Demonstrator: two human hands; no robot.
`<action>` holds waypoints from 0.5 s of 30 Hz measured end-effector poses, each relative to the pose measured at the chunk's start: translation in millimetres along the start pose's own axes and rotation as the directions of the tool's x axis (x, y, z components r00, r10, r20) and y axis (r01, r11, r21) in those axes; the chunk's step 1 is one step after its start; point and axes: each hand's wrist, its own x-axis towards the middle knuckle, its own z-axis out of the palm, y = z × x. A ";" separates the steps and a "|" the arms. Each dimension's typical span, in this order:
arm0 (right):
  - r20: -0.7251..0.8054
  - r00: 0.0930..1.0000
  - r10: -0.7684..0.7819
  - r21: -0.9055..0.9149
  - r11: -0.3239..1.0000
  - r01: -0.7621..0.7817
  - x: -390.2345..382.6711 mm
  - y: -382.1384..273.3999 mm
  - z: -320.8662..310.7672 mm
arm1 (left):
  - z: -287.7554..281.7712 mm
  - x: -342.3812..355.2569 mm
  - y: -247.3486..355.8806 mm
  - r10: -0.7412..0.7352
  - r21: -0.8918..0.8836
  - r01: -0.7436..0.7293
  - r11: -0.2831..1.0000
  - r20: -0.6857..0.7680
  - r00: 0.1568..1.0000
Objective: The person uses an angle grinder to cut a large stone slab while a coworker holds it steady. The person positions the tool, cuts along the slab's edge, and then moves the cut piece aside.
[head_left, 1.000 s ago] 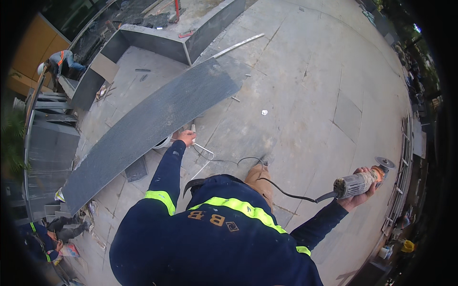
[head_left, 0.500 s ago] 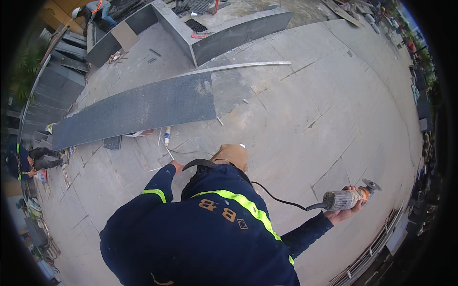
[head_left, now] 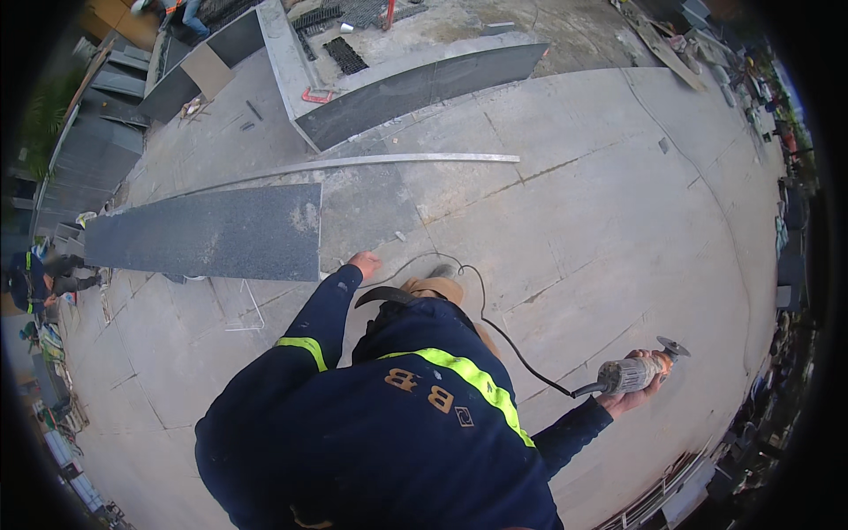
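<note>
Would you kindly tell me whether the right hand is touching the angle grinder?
Touching: the head view shows the right hand gripping the angle grinder, with skin pressed against its casing.

- Right hand (head_left: 631, 397): partly hidden by the grinder (head_left: 625, 374).
- Left hand (head_left: 365, 263): fingers too small to make out singly.
- Dark slab (head_left: 212, 231): underside hidden.
- Co-worker (head_left: 192, 18) near the paving (head_left: 618, 247)'s far left corner: cut off by the top edge.
- Second co-worker (head_left: 31, 278) beyond the slab's left end: blurred.
</note>
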 end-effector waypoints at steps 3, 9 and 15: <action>-0.050 0.998 -0.048 -0.097 0.994 0.043 75.9 3.0 37.9 | -21.3 33.0 163.8 0.105 -0.230 -0.086 0.969 0.071 0.992; -0.044 0.993 0.113 0.012 0.994 -0.113 263.3 48.7 78.2 | -67.7 143.4 358.5 0.156 -0.203 -0.154 0.967 -0.005 0.988; -0.110 0.960 0.257 0.068 0.966 -0.250 455.5 64.4 82.2 | -40.2 199.1 405.1 -0.080 0.037 0.084 0.996 -0.112 0.990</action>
